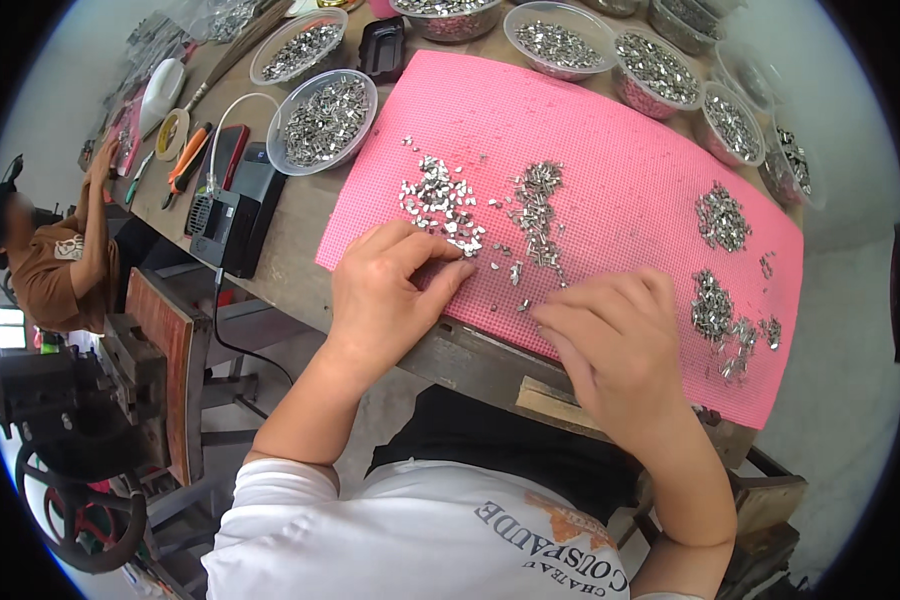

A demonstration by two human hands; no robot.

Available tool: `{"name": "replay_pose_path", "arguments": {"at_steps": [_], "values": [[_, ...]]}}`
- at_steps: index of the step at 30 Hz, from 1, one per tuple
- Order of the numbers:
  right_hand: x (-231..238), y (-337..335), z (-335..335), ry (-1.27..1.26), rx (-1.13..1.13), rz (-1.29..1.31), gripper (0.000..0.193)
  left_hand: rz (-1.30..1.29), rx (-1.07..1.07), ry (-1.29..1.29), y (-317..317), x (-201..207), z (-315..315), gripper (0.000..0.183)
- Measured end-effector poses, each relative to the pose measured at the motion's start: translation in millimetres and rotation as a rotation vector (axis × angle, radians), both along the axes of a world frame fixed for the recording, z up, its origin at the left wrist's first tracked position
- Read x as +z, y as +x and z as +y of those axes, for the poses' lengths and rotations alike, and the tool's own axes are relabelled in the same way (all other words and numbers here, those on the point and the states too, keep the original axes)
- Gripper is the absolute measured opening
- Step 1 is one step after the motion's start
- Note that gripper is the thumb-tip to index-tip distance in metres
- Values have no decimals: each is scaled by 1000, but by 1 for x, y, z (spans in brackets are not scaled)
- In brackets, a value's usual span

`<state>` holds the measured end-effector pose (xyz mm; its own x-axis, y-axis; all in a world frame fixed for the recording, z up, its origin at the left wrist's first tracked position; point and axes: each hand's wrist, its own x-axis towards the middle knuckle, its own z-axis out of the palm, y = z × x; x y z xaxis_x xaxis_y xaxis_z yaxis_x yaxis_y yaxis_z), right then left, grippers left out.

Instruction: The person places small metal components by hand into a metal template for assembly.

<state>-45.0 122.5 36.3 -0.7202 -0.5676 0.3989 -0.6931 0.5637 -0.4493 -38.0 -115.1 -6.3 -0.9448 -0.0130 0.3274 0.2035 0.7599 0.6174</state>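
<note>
Small shiny metal pieces lie in loose piles on a pink textured mat [630, 160]. My left hand [385, 290] rests at the mat's near left edge, thumb and index finger closed together beside the left pile of metal pieces [438, 195]. Whatever sits between those fingertips is too small to make out. Farther right, my right hand [615, 345] hovers low over the near edge with its fingers bunched together, their hold hidden. A few single pieces lie between the hands, below the middle pile of metal pieces [537, 215]. Two more piles, including an upper one [722, 218], lie at the right.
Clear plastic bowls of metal pieces, one of them a round bowl [325, 122], line the mat's far and left sides. A black tray [381, 48], a black boxy device [225, 225] and orange-handled pliers [188, 160] lie leftward. A co-worker [60, 250] sits at the far left.
</note>
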Motion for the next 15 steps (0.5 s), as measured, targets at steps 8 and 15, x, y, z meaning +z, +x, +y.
{"name": "replay_pose_path", "arguments": {"at_steps": [8,15], "values": [[-26,-49,-38,36,121,45,16,52,-22,-122,-5,0,-3,13],[-28,-50,-51,100,134,56,18,75,-118,38,-7,-15,-19,15]]}}
